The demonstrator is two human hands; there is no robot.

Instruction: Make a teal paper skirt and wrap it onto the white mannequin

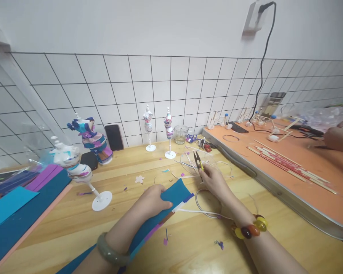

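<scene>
My left hand (153, 201) is closed on a long strip of teal foam sheet (171, 194) that runs back under my forearm; a purple strip lies beneath it. My right hand (214, 180) grips small yellow-handled snips (198, 161), blades pointing away over a clear plastic bowl (198, 160). A loop of white wire (207, 207) lies on the wooden table (74, 224) just under my right wrist, which wears a beaded bracelet.
Several small mannequin stands (74, 163) dressed in coloured scraps stand at the left and centre back. Foam sheets (14, 213) are stacked at the left. A phone (114, 137) leans on the wire grid. An orange table (288, 167) at the right carries sticks, and another person's hand (338, 139) works there.
</scene>
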